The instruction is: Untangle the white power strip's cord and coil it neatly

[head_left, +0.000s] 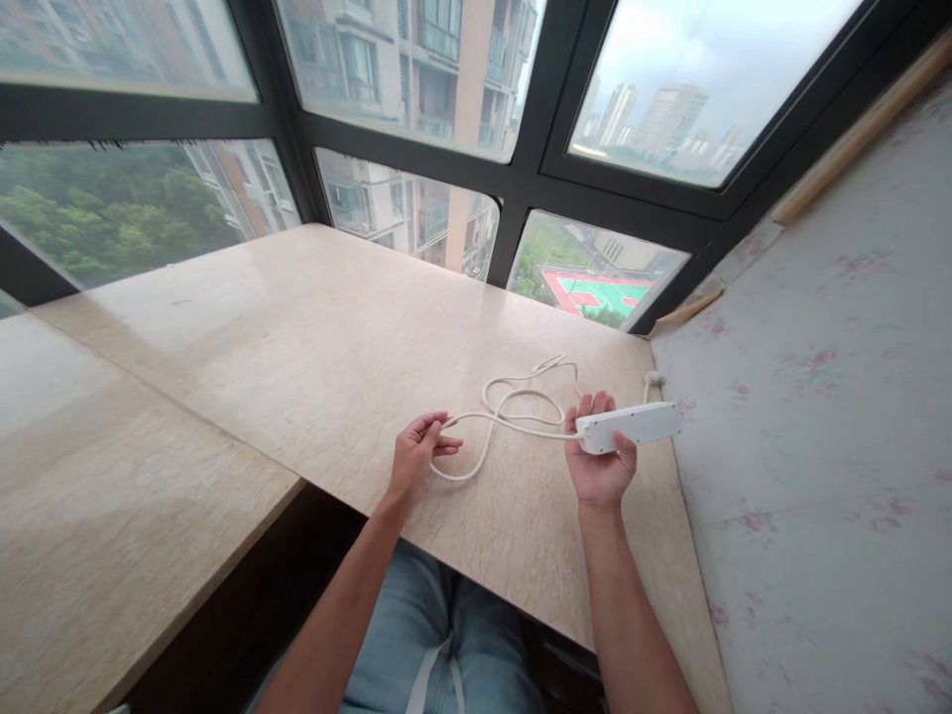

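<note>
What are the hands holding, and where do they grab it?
The right hand holds the white power strip at its cord end; the left hand pinches its cord.

White power strip (pixel 632 425) level in right hand (pixel 599 466); its cord (pixel 513 407) looped, pinched by left hand (pixel 416 451).

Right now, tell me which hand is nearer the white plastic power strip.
Right. The right hand holds the white plastic power strip; the left hand pinches its white cord, farther left.

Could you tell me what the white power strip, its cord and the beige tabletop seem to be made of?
White oblong power strip: likely hard plastic, smooth and slightly glossy. White looping cord: flexible rubbery or plastic sheath, since it curves freely. Beige veined tabletop: polished stone or a stone-look slab, reflecting the window.
</note>
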Demonstrator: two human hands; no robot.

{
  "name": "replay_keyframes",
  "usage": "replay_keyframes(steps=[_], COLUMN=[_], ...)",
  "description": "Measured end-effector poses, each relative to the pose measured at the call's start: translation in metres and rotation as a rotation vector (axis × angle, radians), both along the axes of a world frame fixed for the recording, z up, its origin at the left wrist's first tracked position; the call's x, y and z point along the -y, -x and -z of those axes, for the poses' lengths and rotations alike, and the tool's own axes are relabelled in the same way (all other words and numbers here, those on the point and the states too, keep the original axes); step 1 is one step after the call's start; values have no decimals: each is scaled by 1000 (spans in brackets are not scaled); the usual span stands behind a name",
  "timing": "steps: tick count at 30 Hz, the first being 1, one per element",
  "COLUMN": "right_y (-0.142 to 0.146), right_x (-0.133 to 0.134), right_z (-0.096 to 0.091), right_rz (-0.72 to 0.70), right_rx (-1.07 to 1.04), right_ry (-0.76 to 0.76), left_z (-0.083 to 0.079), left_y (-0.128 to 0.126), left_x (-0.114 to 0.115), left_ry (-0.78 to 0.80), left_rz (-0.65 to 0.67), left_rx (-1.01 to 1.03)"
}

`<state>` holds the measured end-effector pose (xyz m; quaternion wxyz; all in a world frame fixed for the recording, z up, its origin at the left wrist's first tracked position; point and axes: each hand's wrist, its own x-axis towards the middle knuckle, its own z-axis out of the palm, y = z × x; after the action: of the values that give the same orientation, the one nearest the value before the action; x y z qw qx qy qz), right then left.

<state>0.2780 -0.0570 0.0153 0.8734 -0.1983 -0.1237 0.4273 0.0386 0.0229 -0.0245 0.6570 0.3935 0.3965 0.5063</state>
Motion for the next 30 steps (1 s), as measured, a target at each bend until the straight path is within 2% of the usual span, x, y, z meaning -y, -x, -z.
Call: replay_keyframes(steps=[6,12,15,22,30], right_y=[-1,5,8,4,3], right_x=[0,-3,-3,-3,-6], right_z=[2,6,6,10,15], right_rz=[24,-50,-87,-46,-35], right_rx=[-13,38,70,95,79], right_ry=[-18,11,42,66,62], left_z=[-1,-3,-3,-3,1], left_y=[1,5,7,9,9], left_x=[1,0,-2,-7,-10], left_ry=[-69,-84,-71,-1,41], left_rz=[21,-49,-77,-134,-166], left_rx=[-52,68,115,224,208])
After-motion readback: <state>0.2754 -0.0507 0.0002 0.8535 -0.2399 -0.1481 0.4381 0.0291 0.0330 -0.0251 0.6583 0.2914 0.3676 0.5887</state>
